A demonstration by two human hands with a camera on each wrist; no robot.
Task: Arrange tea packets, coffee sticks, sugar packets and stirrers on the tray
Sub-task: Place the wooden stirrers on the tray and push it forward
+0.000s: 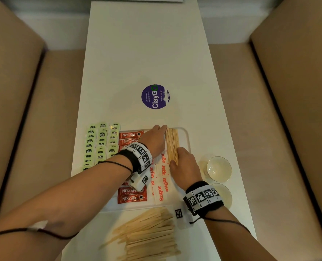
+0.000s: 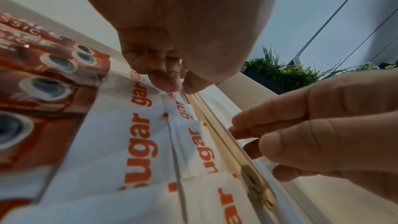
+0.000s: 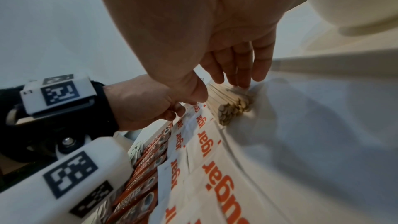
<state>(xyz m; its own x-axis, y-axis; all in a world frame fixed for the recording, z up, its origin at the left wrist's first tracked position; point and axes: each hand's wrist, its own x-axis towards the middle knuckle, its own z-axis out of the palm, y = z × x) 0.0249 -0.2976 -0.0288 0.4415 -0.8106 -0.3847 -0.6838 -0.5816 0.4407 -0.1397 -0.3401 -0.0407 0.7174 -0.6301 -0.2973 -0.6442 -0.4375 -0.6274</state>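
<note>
Though partly covered by both hands, plainly on the tray (image 1: 187, 136) — stirrers (image 1: 172, 144), bundled, running 12 to 6 o'clock along its 3 o'clock side. At the bundle's 12 o'clock end, left hand (image 1: 153, 140): grip clenched there, curled fingers (image 2: 163, 77) and thumb meeting on the stick tips in the left wrist view. At the 6 o'clock end, right hand (image 1: 186, 166): grip released, straight fingers laid against the bundle's 3 o'clock flank and thumb on the 9 o'clock flank, nothing enclosed. Cut ends of the sticks stacked and roughly level in the right wrist view.

Just beside the bundle at 9 o'clock, touching it: sugar packets (image 1: 162, 178), white with orange lettering, overlapping in a column. Further toward 9 o'clock, red coffee sticks (image 1: 131, 135), also in a column, partly hidden under the left wrist. Beyond those, green tea packets (image 1: 101, 142) in rows — cannot tell whether on the tray or beside it.

Off the tray at 6 o'clock, loose stirrers (image 1: 148, 236) heaped on the tabletop (image 1: 147, 53). At 3 o'clock of the tray, near the right hand, a pale bowl (image 1: 219, 168), with a second round dish at its 6 o'clock. At 12 o'clock, well apart, a purple round sticker (image 1: 155, 96).
</note>
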